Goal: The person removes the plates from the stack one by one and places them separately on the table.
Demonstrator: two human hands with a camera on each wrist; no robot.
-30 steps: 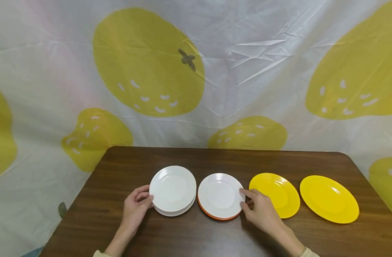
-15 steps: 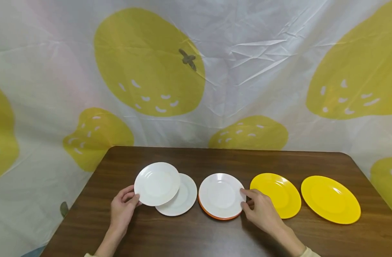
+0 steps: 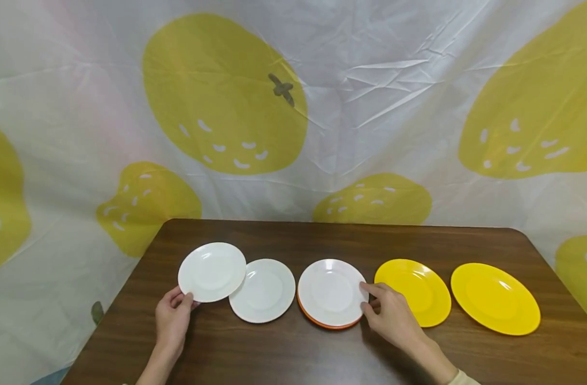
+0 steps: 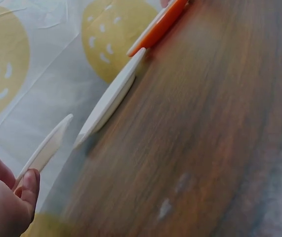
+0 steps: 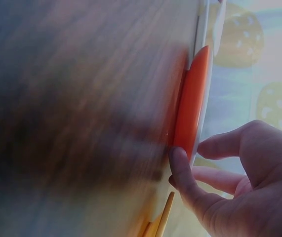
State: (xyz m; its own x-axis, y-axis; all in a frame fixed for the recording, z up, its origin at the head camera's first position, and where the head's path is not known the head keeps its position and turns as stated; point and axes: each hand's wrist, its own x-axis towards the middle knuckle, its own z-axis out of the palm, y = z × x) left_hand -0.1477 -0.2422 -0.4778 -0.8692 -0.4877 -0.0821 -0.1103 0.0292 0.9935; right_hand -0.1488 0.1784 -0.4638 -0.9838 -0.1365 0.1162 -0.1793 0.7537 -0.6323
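My left hand (image 3: 173,319) pinches the lower left rim of a small white plate (image 3: 210,271), thumb on top. In the left wrist view this plate (image 4: 44,150) is held up, apart from a second white plate (image 4: 108,103) that lies on the table. Right of that one, another white plate (image 3: 330,291) sits on an orange plate (image 5: 192,106), of which only the edge shows. My right hand (image 3: 394,316) holds the right rim of this pair. In the right wrist view the thumb touches the orange edge and the index finger the white rim.
Two yellow plates (image 3: 420,305) (image 3: 495,299) lie to the right, the nearer one partly behind my right hand. All stand on a brown wooden table (image 3: 283,353). A white cloth (image 3: 351,128) with yellow fruit prints hangs behind its far edge.
My left hand has carried the upper white plate leftward off the second white plate, which now shows almost whole. My right hand and its plates have stayed in place.
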